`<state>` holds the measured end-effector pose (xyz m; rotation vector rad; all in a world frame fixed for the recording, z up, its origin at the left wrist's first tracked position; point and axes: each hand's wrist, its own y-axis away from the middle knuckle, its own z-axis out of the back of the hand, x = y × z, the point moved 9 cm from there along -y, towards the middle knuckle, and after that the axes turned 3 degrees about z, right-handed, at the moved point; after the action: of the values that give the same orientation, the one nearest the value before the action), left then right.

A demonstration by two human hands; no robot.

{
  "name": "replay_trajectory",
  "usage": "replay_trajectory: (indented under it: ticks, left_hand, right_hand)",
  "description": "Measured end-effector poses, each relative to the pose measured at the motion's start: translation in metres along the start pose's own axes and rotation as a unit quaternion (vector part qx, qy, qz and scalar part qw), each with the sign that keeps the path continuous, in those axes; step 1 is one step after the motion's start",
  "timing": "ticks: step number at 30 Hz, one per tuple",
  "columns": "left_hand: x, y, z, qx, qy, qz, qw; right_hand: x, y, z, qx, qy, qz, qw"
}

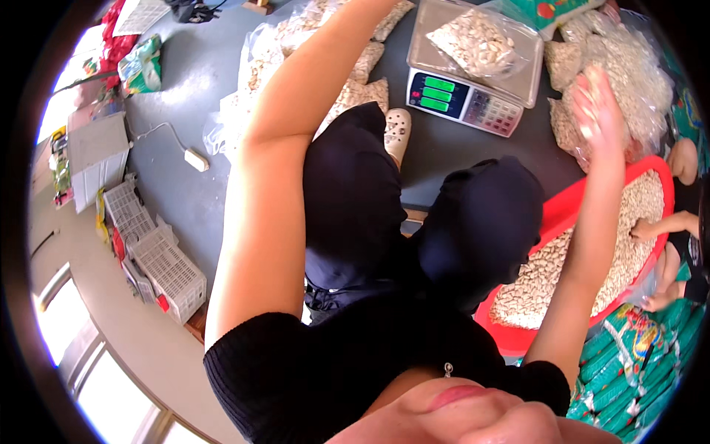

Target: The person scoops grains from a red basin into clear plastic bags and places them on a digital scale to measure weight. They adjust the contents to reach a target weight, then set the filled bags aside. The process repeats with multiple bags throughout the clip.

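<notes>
My left forearm (pixel 296 85) reaches up past the top edge, its hand out of sight, over clear bags of pale seeds or kernels (pixel 359 103). My right hand (pixel 597 103) is raised beside plump bagged piles (pixel 632 66) right of the scale, its fingers stretched out and somewhat blurred. A digital scale (pixel 495 111) with three green displays carries a clear bag of the same pale pieces (pixel 473 41). Below my right hand, a red tub (pixel 662 177) holds a heap of loose pale pieces (pixel 547 288).
Another person's hand (pixel 642 229) is in the red tub. My dark-clad knees (pixel 481 222) and a white clog (pixel 396 133) are below me. White crates (pixel 166 274), a white box (pixel 100 155) and a power strip (pixel 196 159) lie left. Green packages (pixel 629 370) pile lower right.
</notes>
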<state>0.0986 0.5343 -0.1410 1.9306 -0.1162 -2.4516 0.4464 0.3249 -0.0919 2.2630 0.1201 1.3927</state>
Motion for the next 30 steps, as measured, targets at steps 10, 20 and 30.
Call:
replay_trajectory:
  ticks: [10, 20, 30]
  left_hand:
    - [0.009, -0.004, -0.036, 0.036, 0.016, -0.004, 0.999]
    - [0.004, 0.010, -0.043, 0.069, 0.038, 0.022, 0.997]
    - [0.026, 0.032, -0.019, 0.111, -0.085, 0.052, 0.989]
  right_hand:
    - [0.124, 0.266, 0.374, -0.270, 0.331, 0.083, 0.900]
    - [0.086, 0.112, 0.093, -0.147, 0.725, 0.240, 0.629]
    - [-0.138, -0.175, -0.097, 0.086, 0.806, 0.288, 0.509]
